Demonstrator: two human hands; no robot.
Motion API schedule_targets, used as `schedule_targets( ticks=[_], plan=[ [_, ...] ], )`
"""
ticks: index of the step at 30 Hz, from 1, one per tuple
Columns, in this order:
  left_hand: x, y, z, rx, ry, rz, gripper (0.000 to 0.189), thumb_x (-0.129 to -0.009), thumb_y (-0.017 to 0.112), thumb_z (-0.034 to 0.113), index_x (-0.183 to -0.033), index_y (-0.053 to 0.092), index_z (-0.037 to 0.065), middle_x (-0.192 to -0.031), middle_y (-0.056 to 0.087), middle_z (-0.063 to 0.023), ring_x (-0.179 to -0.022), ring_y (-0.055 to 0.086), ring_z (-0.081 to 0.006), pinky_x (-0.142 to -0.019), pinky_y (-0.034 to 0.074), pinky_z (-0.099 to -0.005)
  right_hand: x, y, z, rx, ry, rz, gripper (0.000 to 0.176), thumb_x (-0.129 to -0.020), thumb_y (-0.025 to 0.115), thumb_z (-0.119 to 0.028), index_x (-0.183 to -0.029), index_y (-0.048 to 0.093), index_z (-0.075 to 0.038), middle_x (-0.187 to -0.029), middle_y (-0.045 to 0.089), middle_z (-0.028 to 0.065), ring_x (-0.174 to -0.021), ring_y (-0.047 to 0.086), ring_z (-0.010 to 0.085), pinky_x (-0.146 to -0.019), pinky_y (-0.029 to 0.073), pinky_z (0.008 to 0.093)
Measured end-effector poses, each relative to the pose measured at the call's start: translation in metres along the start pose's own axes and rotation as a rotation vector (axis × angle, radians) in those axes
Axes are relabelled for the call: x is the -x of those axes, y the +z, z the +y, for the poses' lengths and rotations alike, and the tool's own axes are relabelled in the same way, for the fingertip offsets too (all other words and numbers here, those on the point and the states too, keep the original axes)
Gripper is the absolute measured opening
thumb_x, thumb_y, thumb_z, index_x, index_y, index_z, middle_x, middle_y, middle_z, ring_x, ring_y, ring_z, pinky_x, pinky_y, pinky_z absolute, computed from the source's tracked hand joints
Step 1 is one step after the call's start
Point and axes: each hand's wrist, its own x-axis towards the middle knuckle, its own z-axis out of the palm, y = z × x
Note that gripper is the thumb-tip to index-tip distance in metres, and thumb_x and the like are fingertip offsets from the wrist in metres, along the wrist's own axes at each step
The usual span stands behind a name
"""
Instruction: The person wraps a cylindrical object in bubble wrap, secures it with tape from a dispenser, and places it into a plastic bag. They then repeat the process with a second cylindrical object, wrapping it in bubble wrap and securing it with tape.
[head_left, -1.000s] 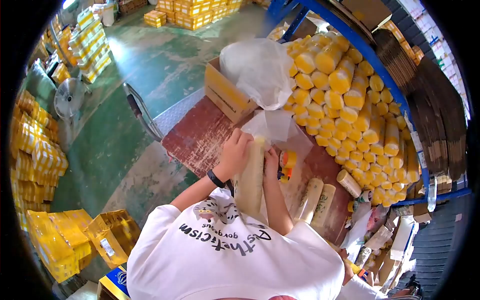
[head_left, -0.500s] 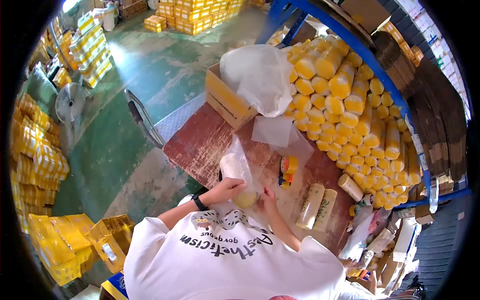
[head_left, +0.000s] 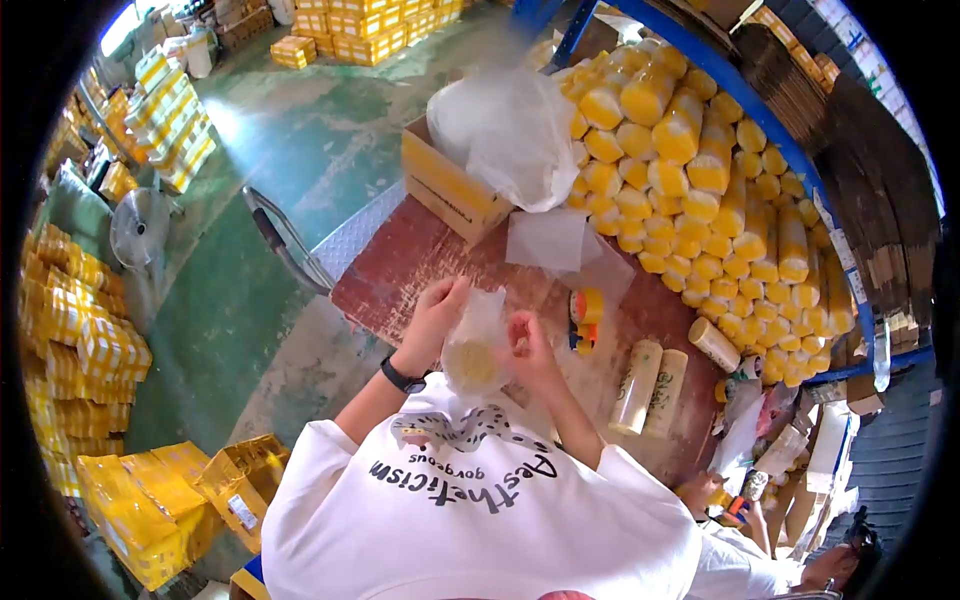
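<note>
A clear plastic-wrapped roll (head_left: pixel 474 362) stands end-up close to my chest, its pale yellowish end toward me. On its left side my left hand (head_left: pixel 440 308) pinches the upper part of the wrap. Across from it, my right hand (head_left: pixel 527 343) is at the right edge of the wrap with fingers curled; what they hold is too small to make out. A tape dispenser (head_left: pixel 585 320) with yellow tape lies to the right on the worn red table (head_left: pixel 385 275). Two printed rolls (head_left: pixel 636 386) lie side by side farther right.
An open carton (head_left: pixel 450 190) holds a white plastic bag (head_left: pixel 505 135). Clear sheets (head_left: pixel 546 240) lie beside it. Many yellow-ended rolls (head_left: pixel 690 130) are stacked behind a blue frame. A metal handle (head_left: pixel 285 240) stands left. Another person's arm (head_left: pixel 760 525) shows at lower right.
Both hands have moved up, away from my chest, and the wrapped roll has tipped so its end faces me. Another person has come further into view at lower right.
</note>
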Motion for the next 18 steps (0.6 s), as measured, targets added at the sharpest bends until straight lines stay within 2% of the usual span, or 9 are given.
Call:
schedule_targets(
  ticks=[1, 4, 7, 8, 10, 12, 15, 16, 18],
  plan=[
    [-0.001, 0.004, 0.001, -0.083, 0.053, 0.002, 0.028, -0.095, 0.056, 0.028, -0.077, 0.057, 0.007, -0.064, 0.047, 0.0053, -0.057, 0.042, -0.0037, -0.05, 0.033, -0.022, -0.002, 0.005, -0.002, 0.22, -0.138, 0.047, 0.026, -0.081, 0.061, -0.009, -0.104, 0.049, -0.006, -0.087, 0.05, 0.0021, -0.076, 0.051, 0.0151, -0.067, 0.043, 0.0243],
    [-0.009, 0.009, -0.007, -0.635, 0.33, 0.091, 0.021, -0.088, 0.063, 0.024, -0.078, 0.059, 0.006, -0.071, 0.054, -0.0007, -0.067, 0.052, -0.0105, -0.059, 0.042, -0.0282, -0.026, 0.005, -0.007, 0.775, -0.235, 0.01, 0.036, -0.078, 0.069, -0.017, -0.106, 0.05, -0.005, -0.086, 0.054, 0.0075, -0.083, 0.056, 0.0198, -0.072, 0.047, 0.0314],
    [-0.005, 0.017, -0.003, -1.257, 1.177, 0.165, 0.014, -0.08, 0.067, 0.022, -0.081, 0.062, 0.009, -0.08, 0.059, -0.0044, -0.079, 0.058, -0.0166, -0.073, 0.046, -0.0363, -0.06, -0.011, 0.003, 0.388, -0.09, 0.089, 0.031, -0.078, 0.068, -0.018, -0.103, 0.054, -0.008, -0.086, 0.058, 0.0123, -0.082, 0.06, 0.0263, -0.072, 0.048, 0.0368],
    [0.014, 0.023, 0.013, -1.278, 1.23, -0.036, 0.023, -0.077, 0.07, 0.029, -0.088, 0.06, 0.012, -0.094, 0.057, -0.0024, -0.092, 0.055, -0.0202, -0.086, 0.041, -0.0481, -0.067, -0.016, 0.006, 0.474, -0.089, 0.123, 0.027, -0.079, 0.066, -0.017, -0.102, 0.055, -0.009, -0.086, 0.059, 0.0127, -0.081, 0.06, 0.0273, -0.072, 0.048, 0.0376],
    [0.033, 0.022, 0.016, -1.43, 1.141, -0.358, 0.03, -0.075, 0.069, 0.037, -0.09, 0.061, 0.013, -0.092, 0.058, -0.0022, -0.091, 0.056, -0.0191, -0.09, 0.039, -0.0485, -0.078, -0.026, 0.01, 0.647, -0.087, 0.189, 0.022, -0.08, 0.063, -0.016, -0.1, 0.057, -0.01, -0.088, 0.062, 0.0136, -0.08, 0.061, 0.0293, -0.071, 0.049, 0.0393],
    [0.044, 0.012, 0.013, -1.52, 0.968, -0.553, 0.04, -0.074, 0.067, 0.047, -0.095, 0.061, 0.014, -0.089, 0.058, -0.0017, -0.092, 0.056, -0.0184, -0.097, 0.033, -0.0503, -0.091, -0.041, 0.01, 0.66, -0.153, 0.146, 0.019, -0.082, 0.06, -0.014, -0.1, 0.057, -0.01, -0.086, 0.063, 0.012, -0.078, 0.061, 0.0289, -0.069, 0.049, 0.039],
    [0.039, -0.015, 0.002, -1.575, 0.978, -0.458, 0.046, -0.074, 0.068, 0.047, -0.099, 0.058, 0.01, -0.084, 0.056, -0.0034, -0.09, 0.057, -0.0194, -0.096, 0.034, -0.0493, -0.101, -0.059, 0.002, 0.693, -0.191, 0.086, 0.021, -0.081, 0.058, -0.011, -0.101, 0.057, -0.01, -0.079, 0.063, 0.0097, -0.072, 0.061, 0.0288, -0.066, 0.049, 0.0386],
    [0.038, -0.016, 0.001, -1.605, 0.851, -0.427, 0.052, -0.075, 0.068, 0.044, -0.104, 0.054, 0.004, -0.09, 0.055, -0.0092, -0.089, 0.057, -0.0253, -0.091, 0.04, -0.0461, -0.101, -0.062, -0.001, 0.705, -0.187, 0.063, 0.022, -0.08, 0.058, -0.01, -0.102, 0.057, -0.01, -0.077, 0.063, 0.0089, -0.07, 0.061, 0.0289, -0.066, 0.05, 0.0385],
    [0.034, -0.015, 0.0, -1.578, 0.881, -0.271, 0.053, -0.071, 0.069, 0.039, -0.106, 0.053, 0.002, -0.094, 0.053, -0.0111, -0.09, 0.056, -0.0264, -0.088, 0.042, -0.042, -0.102, -0.064, -0.005, 0.733, -0.227, 0.028, 0.03, -0.076, 0.059, -0.006, -0.105, 0.058, -0.012, -0.092, 0.063, 0.0102, -0.081, 0.061, 0.029, -0.071, 0.05, 0.0387]
  ],
)
